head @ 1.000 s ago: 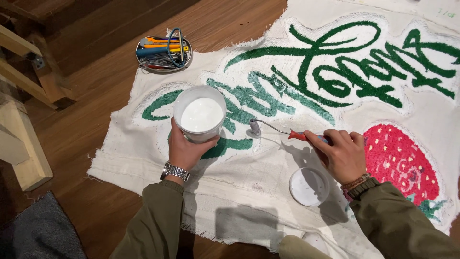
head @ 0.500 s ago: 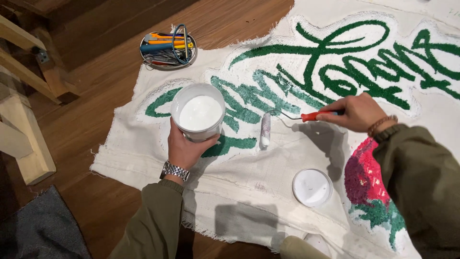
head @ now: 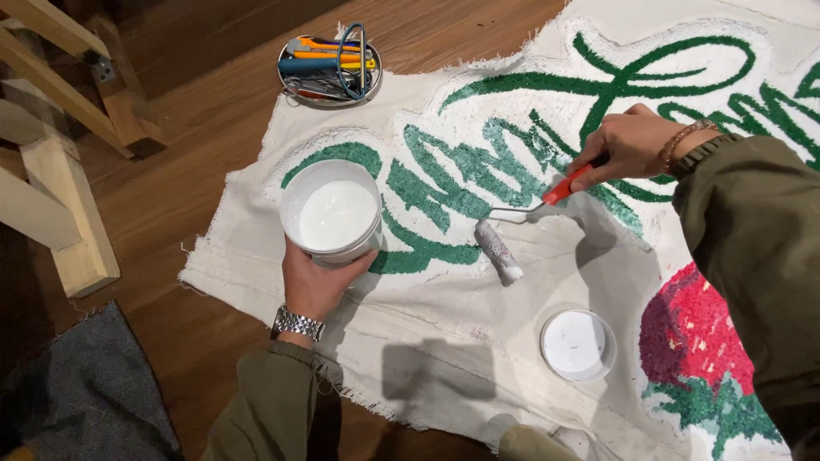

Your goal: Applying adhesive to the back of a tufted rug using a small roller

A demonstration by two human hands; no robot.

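My left hand (head: 313,279) grips a white tub of thick white liquid (head: 331,212) from below, holding it over the left part of a white tufted cloth (head: 444,333). The cloth carries green looping letters (head: 478,162) and a red strawberry shape (head: 696,329). My right hand (head: 628,145) holds a small paint roller by its red handle (head: 565,188). The roller's white sleeve (head: 499,250) rests on the cloth just right of the tub, below the green letters.
The tub's round white lid (head: 577,344) lies on the cloth at lower right. A round metal tin of tools (head: 329,60) sits on the wooden floor at the cloth's far edge. Pale wooden frame legs (head: 64,171) stand at left, a grey mat (head: 81,393) at lower left.
My right hand has swung up and to the right, and the roller has turned and slid slightly right on the cloth. The tub has stayed in my left hand, shifting a little left.
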